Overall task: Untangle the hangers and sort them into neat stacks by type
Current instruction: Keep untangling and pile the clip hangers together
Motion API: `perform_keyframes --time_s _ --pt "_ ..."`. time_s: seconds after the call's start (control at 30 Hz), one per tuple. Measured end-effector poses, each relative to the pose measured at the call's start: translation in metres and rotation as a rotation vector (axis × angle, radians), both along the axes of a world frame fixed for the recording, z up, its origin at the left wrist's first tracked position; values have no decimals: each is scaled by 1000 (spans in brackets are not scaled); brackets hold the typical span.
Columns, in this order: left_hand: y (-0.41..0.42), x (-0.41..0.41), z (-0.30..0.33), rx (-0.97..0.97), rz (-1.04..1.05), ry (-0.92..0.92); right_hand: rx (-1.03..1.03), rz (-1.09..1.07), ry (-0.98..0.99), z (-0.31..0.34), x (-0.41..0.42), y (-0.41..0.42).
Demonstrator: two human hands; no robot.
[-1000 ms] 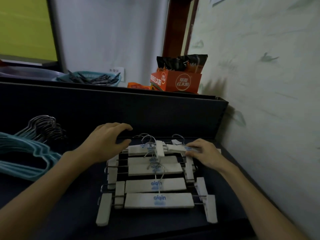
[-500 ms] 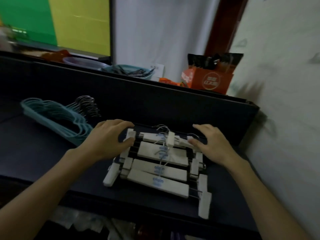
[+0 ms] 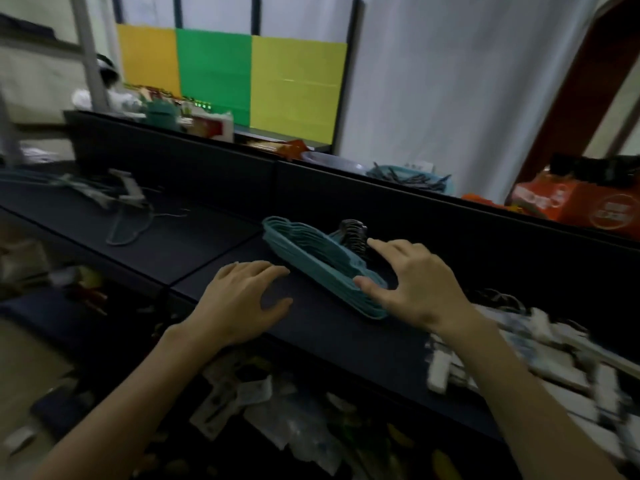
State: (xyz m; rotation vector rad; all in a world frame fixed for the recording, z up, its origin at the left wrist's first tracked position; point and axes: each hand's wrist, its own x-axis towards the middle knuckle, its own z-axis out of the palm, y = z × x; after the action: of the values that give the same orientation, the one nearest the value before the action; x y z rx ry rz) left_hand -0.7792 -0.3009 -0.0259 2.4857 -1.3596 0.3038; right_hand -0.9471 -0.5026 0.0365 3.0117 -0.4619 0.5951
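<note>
A neat stack of teal plastic hangers (image 3: 308,254) with dark metal hooks (image 3: 353,233) lies on the dark table (image 3: 194,244). My right hand (image 3: 412,282) is spread over the stack's near right end, thumb against its edge, fingers apart. My left hand (image 3: 242,299) hovers open just left of the stack, holding nothing. The white clip hangers (image 3: 561,362) lie in a blurred stack at the right. A tangle of hangers (image 3: 114,195) sits at the far left of the table.
A dark partition wall (image 3: 346,188) runs behind the table. On its ledge are a teal basket (image 3: 412,176) and an orange box (image 3: 581,202). Clutter and plastic bags (image 3: 270,403) lie on the floor below the table's front edge.
The view swung left. Both hands left the white clip hangers and moved left to the teal hanger stack, which is now at centre.
</note>
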Motion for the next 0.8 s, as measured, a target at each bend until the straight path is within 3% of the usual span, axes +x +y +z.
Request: perform_keyframes --time_s 0.37,0.8 --pt "221 172 -23 5 211 2 120 106 66 -36 201 181" --pt "306 381 -26 -5 310 9 214 124 3 -53 423 250"
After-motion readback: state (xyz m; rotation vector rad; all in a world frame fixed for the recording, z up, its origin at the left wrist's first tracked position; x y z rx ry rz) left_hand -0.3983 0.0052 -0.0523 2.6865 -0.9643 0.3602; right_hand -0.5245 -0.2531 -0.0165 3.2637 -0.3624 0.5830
